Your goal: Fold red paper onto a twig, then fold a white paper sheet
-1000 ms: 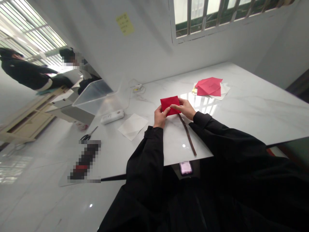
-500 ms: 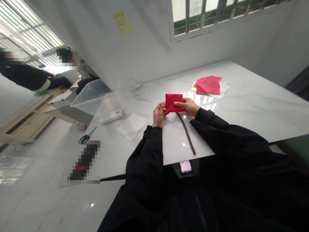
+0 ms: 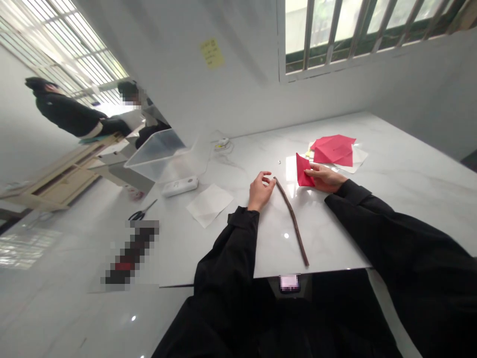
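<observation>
right hand (image 3: pixel 328 178) is clamped on the red folded piece (image 3: pixel 302 171), thumb on the near face, fingers behind; piece is tilted up over the tabletop (image 3: pixel 395 174), left of the red stack (image 3: pixel 334 150). left hand (image 3: pixel 261 189) is loosely curled, thumb and fingers apart, nothing seen in it; thumb is right by the top end of the brown stick (image 3: pixel 292 216), can't tell if it touches. handling notes, my judgement: keep the pinch flat and light, thumb pad across the layers so the fold doesn't spring open or take a new crease. hold it by the edge, not the middle. if the left hand comes in, support the opposite edge first, then shift grip, one hand at a time. keep the stick out from under the piece, it would roll or dent it. set down flat, not on a corner. containers: clear plastic bin (image 3: pixel 149 161) at the far left, open top; walls are see-through but hazy, can't make out any contents. grey box (image 3: pixel 128 171) beside it, inside not readable from here. white power strip (image 3: pixel 180 186) lies in front of the bin, not in it. white sheet (image 3: pixel 209 205) and scissors (image 3: pixel 138 215) also lie outside it.
</observation>
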The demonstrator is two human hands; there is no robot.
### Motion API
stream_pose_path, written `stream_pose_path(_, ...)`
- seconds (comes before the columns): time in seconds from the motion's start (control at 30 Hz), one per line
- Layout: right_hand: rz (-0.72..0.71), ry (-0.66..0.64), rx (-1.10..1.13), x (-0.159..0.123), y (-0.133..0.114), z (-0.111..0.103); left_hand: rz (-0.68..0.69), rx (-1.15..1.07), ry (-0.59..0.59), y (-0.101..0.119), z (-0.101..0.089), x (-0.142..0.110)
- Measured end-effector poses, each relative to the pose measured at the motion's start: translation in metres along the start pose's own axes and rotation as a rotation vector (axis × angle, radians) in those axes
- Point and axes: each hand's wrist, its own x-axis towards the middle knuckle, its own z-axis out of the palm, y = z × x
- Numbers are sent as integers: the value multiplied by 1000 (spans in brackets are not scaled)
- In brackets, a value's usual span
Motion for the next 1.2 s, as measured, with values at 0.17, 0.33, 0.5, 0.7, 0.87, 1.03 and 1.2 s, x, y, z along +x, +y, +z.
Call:
stream_pose_path(0.17,9,-61,8,3,3,3,84,412,-62,23,11,-2)
stream_pose_path(0.33,-13,-46,17,7,6,4,25,209,-111,22,11,9)
stream_pose_path(0.5,-56,-34,33,14,14,2,-99,-495,-299,21,-6,12)
stream_pose_path(0.7,-114,-25,3,16,14,6,-96,-708,-460,38,-13,0)
stream_pose_path(0.87,-192,-40,-78,15,7,13,-102,-726,-540,46,-18,-5)
stream_pose_path(1.03,-245,-4,-127,11,0,20,-128,-753,-628,46,-21,-6)
stream_pose_path(1.2,-257,13,-133,8,-10,26,-110,-769,-666,45,-21,-6)
